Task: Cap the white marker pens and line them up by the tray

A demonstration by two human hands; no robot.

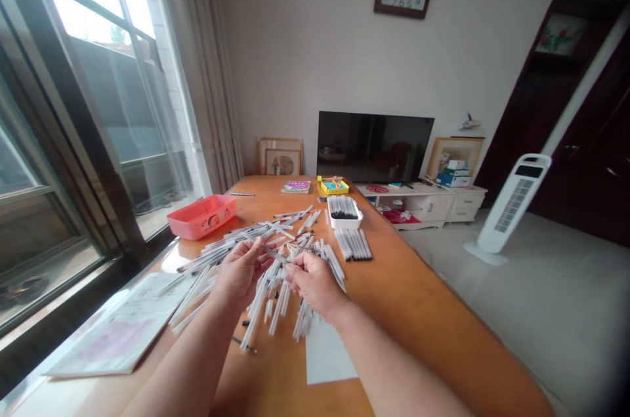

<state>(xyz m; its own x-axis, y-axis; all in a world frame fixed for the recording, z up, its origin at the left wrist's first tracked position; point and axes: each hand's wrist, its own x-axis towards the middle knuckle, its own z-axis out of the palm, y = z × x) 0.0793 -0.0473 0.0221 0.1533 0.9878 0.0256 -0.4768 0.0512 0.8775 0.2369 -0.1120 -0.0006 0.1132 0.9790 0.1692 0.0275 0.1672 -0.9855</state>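
Over a heap of clear pen barrels and dark-tipped pen parts (283, 299), my two hands meet on one slim pen (276, 255). My left hand (243, 269) pinches its left end between thumb and fingers. The other end is gripped by my right hand (317, 282), whose fingers hide part of it. Right of the heap, a row of pens with black ends (354, 245) lies side by side. Behind that row, a white tray (346, 222) holds more pens with black ends.
An empty-looking red plastic box (201, 217) stands at the back left. An open notebook (123, 331) lies front left, and a white sheet (329, 361) lies near my right forearm. Further back are a yellow box (335, 187) and a colourful booklet (296, 187).
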